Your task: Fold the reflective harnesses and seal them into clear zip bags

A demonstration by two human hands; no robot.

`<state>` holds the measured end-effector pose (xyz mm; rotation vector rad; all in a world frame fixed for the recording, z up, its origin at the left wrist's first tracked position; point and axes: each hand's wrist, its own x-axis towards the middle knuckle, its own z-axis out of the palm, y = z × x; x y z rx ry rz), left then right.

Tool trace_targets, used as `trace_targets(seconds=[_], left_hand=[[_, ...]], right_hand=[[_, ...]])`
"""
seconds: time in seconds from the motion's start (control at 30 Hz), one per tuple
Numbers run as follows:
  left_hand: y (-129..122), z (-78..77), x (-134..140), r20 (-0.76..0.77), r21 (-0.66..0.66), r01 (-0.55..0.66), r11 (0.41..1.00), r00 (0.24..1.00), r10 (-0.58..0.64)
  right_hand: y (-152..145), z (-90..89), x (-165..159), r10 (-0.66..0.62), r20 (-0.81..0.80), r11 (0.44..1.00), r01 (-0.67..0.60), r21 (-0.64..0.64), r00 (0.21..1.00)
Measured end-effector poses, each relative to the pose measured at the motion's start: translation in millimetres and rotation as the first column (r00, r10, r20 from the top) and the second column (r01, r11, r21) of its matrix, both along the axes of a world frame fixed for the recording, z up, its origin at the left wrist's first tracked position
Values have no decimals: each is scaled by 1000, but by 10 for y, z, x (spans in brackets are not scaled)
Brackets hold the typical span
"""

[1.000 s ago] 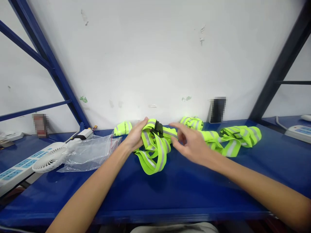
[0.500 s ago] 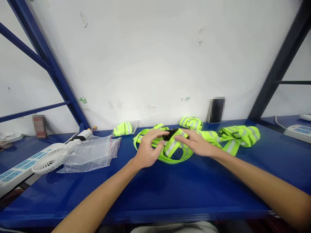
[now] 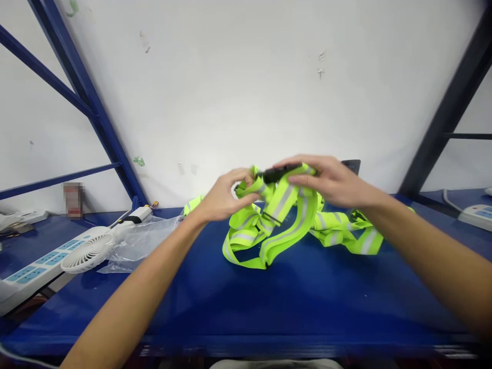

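Observation:
Between my hands hangs a yellow-green reflective strap [image 3: 286, 202] with grey stripes, raised above the blue table. A black buckle [image 3: 277, 173] joins its ends near the top. My left hand [image 3: 230, 195] pinches the strap just left of the buckle. My right hand [image 3: 326, 179] grips the buckle's right end and the webbing there, thumb in front, fingers over the top. Loops of the strap droop below toward the tabletop. Further yellow-green reflective straps [image 3: 346, 230] lie behind and to the right, partly hidden by my right arm.
On the left are clear plastic bags [image 3: 134, 246], a white handheld fan [image 3: 90, 251] and a long power strip [image 3: 42, 264]. Another power strip [image 3: 478, 216] is at the far right. A dark upright object [image 3: 351, 166] shows behind my right hand. Blue frame posts [image 3: 96, 115] flank the white wall.
Both hands have lifted the buckle and strap up off the table, and the loops now hang lower beneath them. My right hand now covers much of the dark upright object. The view has shifted slightly.

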<state>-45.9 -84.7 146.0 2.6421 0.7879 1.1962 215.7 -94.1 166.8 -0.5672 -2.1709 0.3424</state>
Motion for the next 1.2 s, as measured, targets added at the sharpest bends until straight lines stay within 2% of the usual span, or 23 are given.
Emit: trace_targets(seconds=[0.07,0.17,0.23,0.3,0.4,0.47,0.53,0.6,0.63,0.7,0.77,0.8,0.87,0.97,1.07,1.2], left_hand=[[-6,253,58,16,198,-105,975,995,104],[21,508,127,299,414,-352,840,924,239],[42,601,139,467,423,-483,767,841,272],[41,644,130,492,372,-518,770,814,309],[-10,635,133,281,230,-439,869,885,372],[-49,605,167,173,92,-355,930,926,336],[-52,577,203,177,-82,-216,973,957,228],[3,556,202,255,-220,-92,971,955,149],[49,546,180,298,-238,-86,967,941,157],[162,517,104,362,-190,-190,963,899,248],[271,471,17,320,-173,-258,950,898,302],[317,441,-15,266,-229,-209,951,926,267],[389,370,-39,185,-328,-55,943,975,121],[447,270,25,204,-338,91,937,979,-22],[459,228,129,349,-280,112,953,937,-7],[417,255,188,496,-221,98,970,868,26]], right_hand=[[52,236,-23,40,-98,997,-34,65,994],[129,482,-74,138,-252,990,-131,45,958],[187,555,-107,170,-318,985,-170,26,933],[250,555,-141,139,-358,990,-141,21,923],[346,453,-197,6,-433,1000,-1,13,901],[408,349,-226,-54,-468,998,52,-17,882],[466,247,-237,-65,-478,997,43,-57,876],[518,164,-235,-33,-470,996,-12,-93,882],[543,133,-232,-12,-457,993,-42,-108,889],[589,91,-234,19,-432,987,-85,-133,902],[629,70,-254,45,-435,980,-123,-154,899],[646,63,-271,62,-453,975,-151,-163,890],[670,50,-314,97,-498,962,-209,-175,862],[652,28,-380,98,-543,964,-215,-156,834],[567,20,-424,83,-517,974,-180,-141,852],[443,37,-452,14,-434,989,-78,-129,901]])
